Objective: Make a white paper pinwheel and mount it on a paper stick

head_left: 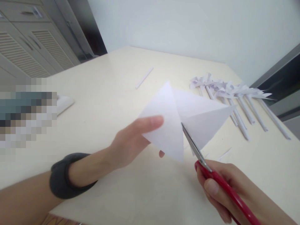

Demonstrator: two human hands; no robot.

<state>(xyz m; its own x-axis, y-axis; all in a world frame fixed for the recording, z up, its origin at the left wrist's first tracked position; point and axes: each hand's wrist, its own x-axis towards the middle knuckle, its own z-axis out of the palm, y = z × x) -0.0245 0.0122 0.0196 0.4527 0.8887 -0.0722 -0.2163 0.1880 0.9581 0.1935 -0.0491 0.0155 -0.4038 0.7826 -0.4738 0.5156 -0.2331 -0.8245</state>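
This paper [170, 117] seems light, easily creased; my left hand [131, 137] sensibly pinches its nine-o'clock side, my right hand [226, 184] grips scissors [212, 174].

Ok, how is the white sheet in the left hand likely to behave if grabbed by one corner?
The white sheet probably flops, since its flaps already splay at different angles. It seems light: the left hand holds it up by one side alone. It might tear further inward, as the scissors reach into a gap between flaps.
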